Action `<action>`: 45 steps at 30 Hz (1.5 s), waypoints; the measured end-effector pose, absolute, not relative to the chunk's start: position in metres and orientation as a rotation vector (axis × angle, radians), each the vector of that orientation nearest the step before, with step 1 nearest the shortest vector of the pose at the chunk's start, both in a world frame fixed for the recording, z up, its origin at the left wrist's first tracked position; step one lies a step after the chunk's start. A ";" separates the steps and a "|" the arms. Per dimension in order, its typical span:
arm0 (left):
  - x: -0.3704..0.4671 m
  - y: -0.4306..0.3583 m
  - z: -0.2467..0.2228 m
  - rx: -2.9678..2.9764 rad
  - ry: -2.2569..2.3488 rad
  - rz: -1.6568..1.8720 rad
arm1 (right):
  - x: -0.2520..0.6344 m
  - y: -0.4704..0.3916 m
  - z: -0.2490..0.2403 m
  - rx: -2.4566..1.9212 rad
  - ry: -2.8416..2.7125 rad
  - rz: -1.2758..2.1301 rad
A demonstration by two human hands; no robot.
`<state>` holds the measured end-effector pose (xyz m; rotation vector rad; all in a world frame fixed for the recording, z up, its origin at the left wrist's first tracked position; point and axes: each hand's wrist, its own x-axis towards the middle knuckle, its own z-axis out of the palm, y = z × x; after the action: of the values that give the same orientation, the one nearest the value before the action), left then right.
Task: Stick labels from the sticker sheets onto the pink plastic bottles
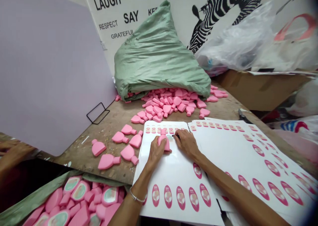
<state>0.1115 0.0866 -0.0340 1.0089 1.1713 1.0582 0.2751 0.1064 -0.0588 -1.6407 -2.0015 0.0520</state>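
Pink bottle (166,145) points lengthwise forward, neck foremost.

Sticker lettering (168,189) (too small); illegible

From here I can see one smooth pink bottle (164,145), flat-bodied with a stubby neck pointing to the far side, gripped in the left hand (156,149) over a white sticker sheet (174,170). The sheet lies flat on the near part of the table (85,164), small labels along its far edge, pink ovals lined up near.
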 end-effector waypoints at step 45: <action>0.110 0.051 0.006 0.724 0.807 1.110 | 0.259 0.054 0.021 -1.380 -1.522 0.925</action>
<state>0.1096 0.0515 0.0057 0.7240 0.8071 1.1105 0.2586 0.0537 0.0208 -1.3800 -1.5220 0.9248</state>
